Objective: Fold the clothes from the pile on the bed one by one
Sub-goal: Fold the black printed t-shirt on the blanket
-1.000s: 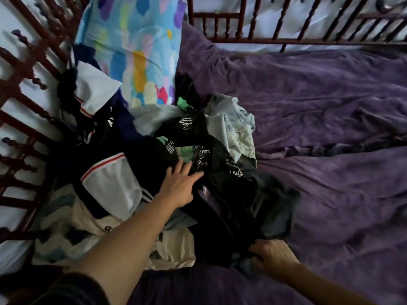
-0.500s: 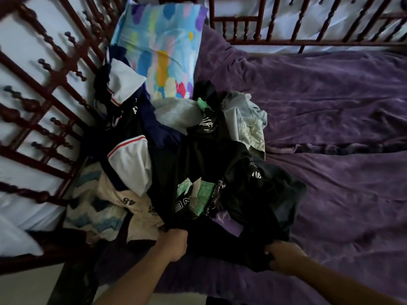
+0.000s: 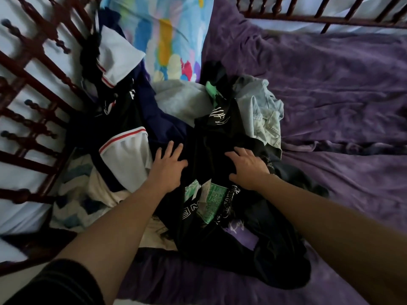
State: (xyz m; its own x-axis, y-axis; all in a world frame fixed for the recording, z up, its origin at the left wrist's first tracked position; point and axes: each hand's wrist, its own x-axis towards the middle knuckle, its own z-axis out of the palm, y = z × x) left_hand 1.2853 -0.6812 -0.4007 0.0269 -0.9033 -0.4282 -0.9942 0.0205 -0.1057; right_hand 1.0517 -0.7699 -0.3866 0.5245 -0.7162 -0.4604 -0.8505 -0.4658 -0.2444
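- One wide-angle view, worn on the person's head, looks forward and steeply down onto the purple bedspread (image 3: pixel 330 102).
- It hangs close above the pile of clothes (image 3: pixel 211 142), which fills the middle.
- The left forearm (image 3: pixel 114 227) and right forearm (image 3: pixel 321 214) enter from the bottom edge.
- The wooden bed rail (image 3: pixel 33 133) runs up the left side, and the patterned pillow (image 3: pixel 167 29) lies at top centre.

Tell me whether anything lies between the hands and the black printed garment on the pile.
Nothing visible does. The left hand and right hand both rest, fingers spread, directly on the black garment with green and white print atop the pile.
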